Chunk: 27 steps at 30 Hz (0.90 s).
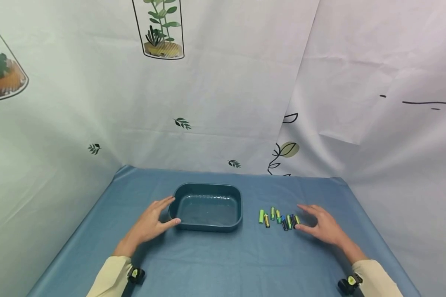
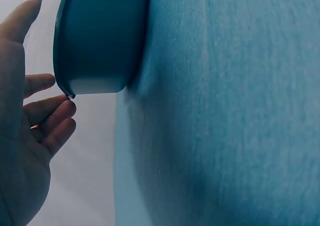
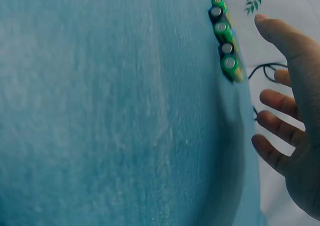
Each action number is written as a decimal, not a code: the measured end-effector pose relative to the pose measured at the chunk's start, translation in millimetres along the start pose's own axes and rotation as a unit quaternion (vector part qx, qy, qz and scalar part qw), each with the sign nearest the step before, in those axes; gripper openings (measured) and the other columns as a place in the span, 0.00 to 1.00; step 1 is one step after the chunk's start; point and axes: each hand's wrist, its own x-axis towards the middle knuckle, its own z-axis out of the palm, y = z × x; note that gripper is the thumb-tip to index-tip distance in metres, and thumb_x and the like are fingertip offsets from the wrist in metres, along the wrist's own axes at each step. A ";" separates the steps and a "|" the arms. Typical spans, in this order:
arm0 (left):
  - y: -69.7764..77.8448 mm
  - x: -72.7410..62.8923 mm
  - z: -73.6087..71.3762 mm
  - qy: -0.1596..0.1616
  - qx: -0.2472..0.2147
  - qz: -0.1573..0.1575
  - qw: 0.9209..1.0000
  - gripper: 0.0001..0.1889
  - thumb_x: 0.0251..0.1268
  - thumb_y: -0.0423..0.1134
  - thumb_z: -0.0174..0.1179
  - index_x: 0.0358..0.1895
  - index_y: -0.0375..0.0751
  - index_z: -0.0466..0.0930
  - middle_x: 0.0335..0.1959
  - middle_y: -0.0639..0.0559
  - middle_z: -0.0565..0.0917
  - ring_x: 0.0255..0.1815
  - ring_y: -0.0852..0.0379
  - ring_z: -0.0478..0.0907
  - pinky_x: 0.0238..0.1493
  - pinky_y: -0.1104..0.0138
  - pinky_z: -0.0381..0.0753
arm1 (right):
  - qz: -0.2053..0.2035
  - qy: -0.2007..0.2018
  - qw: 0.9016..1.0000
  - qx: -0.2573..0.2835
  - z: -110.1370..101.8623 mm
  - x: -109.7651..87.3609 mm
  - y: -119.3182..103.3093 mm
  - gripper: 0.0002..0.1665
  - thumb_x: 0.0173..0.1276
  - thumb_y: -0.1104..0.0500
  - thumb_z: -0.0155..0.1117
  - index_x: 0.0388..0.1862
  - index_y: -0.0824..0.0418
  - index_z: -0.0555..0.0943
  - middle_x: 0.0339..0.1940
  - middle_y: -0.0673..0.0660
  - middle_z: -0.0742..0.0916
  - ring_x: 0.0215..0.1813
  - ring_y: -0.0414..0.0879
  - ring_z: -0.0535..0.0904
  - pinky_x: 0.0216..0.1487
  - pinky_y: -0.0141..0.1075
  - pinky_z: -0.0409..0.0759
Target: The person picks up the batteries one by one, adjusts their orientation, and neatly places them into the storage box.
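While left hand (image 1: 148,222) hangs relaxed, gripping nothing, beside left end of tray (image 1: 208,227), right hand (image 1: 324,226) likewise beside batteries (image 1: 278,216); tray bare, near far edge of desk (image 1: 238,268); batteries to its right, none inside; work seemingly unstarted

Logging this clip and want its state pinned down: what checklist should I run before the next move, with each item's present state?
1. Dish upright on the cloth: ok.
2. Dish interior bare: ok, nothing seen inside.
3. Batteries within easy reach of the right hand: ok, probably; the row's right end is by its thumb.
4. Right hand free: ok, grips nothing.
5. Batteries evenly lined up: not ok, staggered at differing angles.
6. Left hand touching the dish: cannot tell; fingertips are at its rim.
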 end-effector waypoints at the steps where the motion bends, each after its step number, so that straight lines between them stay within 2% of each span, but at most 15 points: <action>1: -0.3 -0.3 0.5 0.000 -0.003 -0.003 1.000 0.46 0.66 0.64 0.65 0.79 0.40 0.64 0.78 0.36 0.64 0.77 0.23 0.55 0.67 0.28 0.59 | -0.002 0.000 1.000 0.004 1.0 0.2 2.2 0.44 0.60 0.38 0.78 0.69 0.60 0.79 0.52 0.58 0.85 0.53 0.57 0.82 0.49 0.58 0.80; 5: -1.9 -0.5 2.2 -0.001 -0.019 -0.012 1.000 0.47 0.65 0.64 0.66 0.78 0.38 0.64 0.78 0.35 0.64 0.77 0.22 0.53 0.67 0.27 0.59 | -0.002 -0.006 1.000 0.017 3.8 0.8 8.7 0.40 0.59 0.39 0.78 0.66 0.58 0.82 0.42 0.48 0.82 0.42 0.42 0.78 0.40 0.43 0.77; 9: -4.6 -1.0 3.2 0.001 -0.034 -0.015 0.999 0.47 0.64 0.62 0.68 0.78 0.37 0.64 0.77 0.35 0.65 0.77 0.23 0.54 0.66 0.28 0.61 | 0.007 -0.022 0.999 0.024 5.5 1.7 13.2 0.38 0.59 0.39 0.79 0.64 0.57 0.83 0.38 0.45 0.80 0.35 0.36 0.70 0.34 0.34 0.68; 18: -8.4 -1.3 5.2 0.012 -0.047 -0.013 0.999 0.47 0.62 0.61 0.70 0.77 0.37 0.65 0.77 0.35 0.66 0.76 0.24 0.55 0.65 0.28 0.62 | 0.016 -0.058 0.998 0.036 8.3 3.6 19.4 0.39 0.58 0.39 0.80 0.63 0.58 0.84 0.36 0.43 0.77 0.32 0.35 0.66 0.32 0.32 0.65; 27: -10.1 -0.8 7.5 0.015 -0.049 -0.018 0.999 0.47 0.62 0.61 0.70 0.77 0.38 0.65 0.77 0.35 0.67 0.76 0.25 0.56 0.65 0.28 0.62 | 0.007 -0.077 0.996 0.041 7.0 5.8 22.6 0.31 0.58 0.43 0.80 0.58 0.54 0.87 0.36 0.44 0.77 0.33 0.35 0.68 0.33 0.32 0.67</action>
